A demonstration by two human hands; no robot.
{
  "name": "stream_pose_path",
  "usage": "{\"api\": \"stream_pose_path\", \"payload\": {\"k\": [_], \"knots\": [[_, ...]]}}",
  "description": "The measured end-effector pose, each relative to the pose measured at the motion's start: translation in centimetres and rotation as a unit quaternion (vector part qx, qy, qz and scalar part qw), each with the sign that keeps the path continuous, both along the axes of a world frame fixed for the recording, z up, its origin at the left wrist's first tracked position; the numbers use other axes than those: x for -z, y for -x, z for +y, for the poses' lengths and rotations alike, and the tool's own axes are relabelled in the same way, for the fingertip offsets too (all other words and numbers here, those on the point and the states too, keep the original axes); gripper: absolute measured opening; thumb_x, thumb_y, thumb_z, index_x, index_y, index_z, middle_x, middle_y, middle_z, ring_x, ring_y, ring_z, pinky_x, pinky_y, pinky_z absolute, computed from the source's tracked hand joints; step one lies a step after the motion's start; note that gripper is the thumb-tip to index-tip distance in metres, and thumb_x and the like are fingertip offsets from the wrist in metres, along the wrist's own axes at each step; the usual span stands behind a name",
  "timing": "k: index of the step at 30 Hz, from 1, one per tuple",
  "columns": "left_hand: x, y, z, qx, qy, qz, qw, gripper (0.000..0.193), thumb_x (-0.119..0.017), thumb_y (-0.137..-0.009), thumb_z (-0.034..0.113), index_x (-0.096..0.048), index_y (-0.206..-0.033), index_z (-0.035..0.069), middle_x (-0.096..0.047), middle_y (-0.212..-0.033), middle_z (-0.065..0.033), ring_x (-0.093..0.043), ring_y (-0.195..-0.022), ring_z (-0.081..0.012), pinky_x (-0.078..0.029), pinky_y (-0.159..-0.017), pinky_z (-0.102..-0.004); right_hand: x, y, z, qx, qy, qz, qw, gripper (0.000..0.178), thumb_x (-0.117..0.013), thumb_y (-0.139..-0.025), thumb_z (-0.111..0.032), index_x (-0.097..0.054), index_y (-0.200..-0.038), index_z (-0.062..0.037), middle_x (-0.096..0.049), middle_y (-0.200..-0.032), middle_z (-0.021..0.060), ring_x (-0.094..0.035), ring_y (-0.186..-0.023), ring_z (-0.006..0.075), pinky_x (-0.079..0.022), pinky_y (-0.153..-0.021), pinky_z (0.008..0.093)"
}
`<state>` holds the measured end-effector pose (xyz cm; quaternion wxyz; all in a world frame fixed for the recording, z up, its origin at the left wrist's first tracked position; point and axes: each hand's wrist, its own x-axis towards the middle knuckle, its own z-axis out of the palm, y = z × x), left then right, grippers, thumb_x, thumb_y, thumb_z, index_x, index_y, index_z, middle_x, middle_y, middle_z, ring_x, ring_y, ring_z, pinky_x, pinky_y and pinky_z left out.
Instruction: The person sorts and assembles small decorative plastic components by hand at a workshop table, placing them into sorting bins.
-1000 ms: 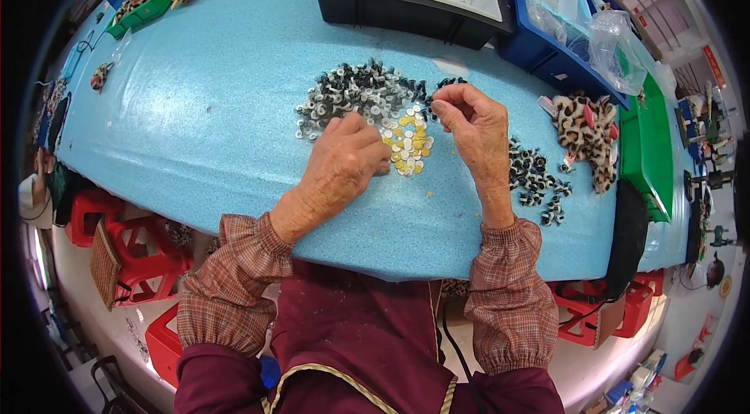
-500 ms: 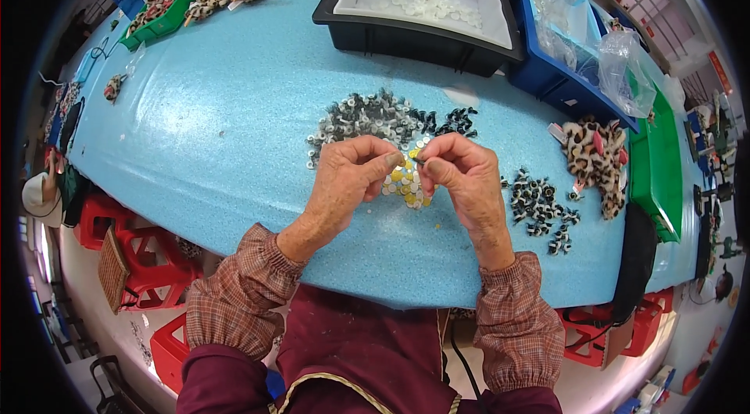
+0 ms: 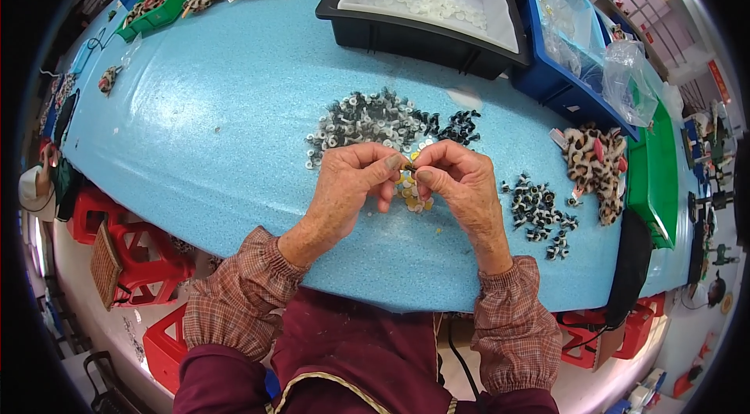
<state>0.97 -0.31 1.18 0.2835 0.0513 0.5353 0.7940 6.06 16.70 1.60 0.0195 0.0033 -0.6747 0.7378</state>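
My left hand [image 3: 351, 186] is closed in a pinch, holding what looks like a small yellow disc at the fingertips. Opposite it, my right hand [image 3: 462, 186] pinches a small black plastic piece [image 3: 410, 167]. The fingertips meet, so the parts between them are mostly hidden. Loose yellow and white discs [image 3: 414, 199] lie just beneath. Beyond my hands spreads a heap of grey-white ringed pieces with dark stems [image 3: 363, 121], beside some all-black pieces [image 3: 459, 127]. To the right of my right hand is a group of black-and-white pieces [image 3: 539, 209].
A black tray with a white liner [image 3: 430, 43] holds clear discs at the far side. Right of it stand a blue crate [image 3: 547, 90] and a green bin [image 3: 652, 180]. Spotted plush pieces [image 3: 594, 168] lie nearby, more at far left. Red stools [image 3: 148, 258] stand by the table [image 3: 195, 156].
My fingertips have come together, my right hand shifting slightly left so the black piece meets what my left hand holds. The view has tilted slightly.
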Motion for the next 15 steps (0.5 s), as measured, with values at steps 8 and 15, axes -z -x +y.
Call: {"api": "stream_pose_path", "payload": {"k": [8, 15], "knots": [[0.7, -0.3, -1.5, 0.069, -0.063, -0.052, 0.994, 0.01, -0.069, -0.079, 0.004, -0.06, -0.078, -0.001, -0.057, -0.066, -0.0061, -0.052, -0.05, -0.0106, -0.042, -0.039, -0.0224, -0.6, -1.2, -1.1, -0.04, -0.003, 0.006, 0.999, 0.015, -0.06, -0.083, 0.002, -0.062, -0.098, 0.0017, -0.061, -0.079, 0.0033, -0.059, -0.068, 0.0091, -0.05, -0.062, 0.0219], [0.8, -0.5, -2.3, 0.122, -0.089, -0.058, 0.987, 0.012, -0.072, -0.074, 0.001, -0.059, -0.075, 0.001, -0.058, -0.065, -0.0051, -0.051, -0.048, -0.0094, -0.04, -0.037, -0.0217, -0.1, -1.8, -1.8, -0.089, 0.05, 0.021, 0.995, 0.008, -0.061, -0.086, -0.003, -0.063, -0.093, -0.0011, -0.061, -0.075, 0.0016, -0.057, -0.063, 0.0072, -0.046, -0.054, 0.0202]]}}
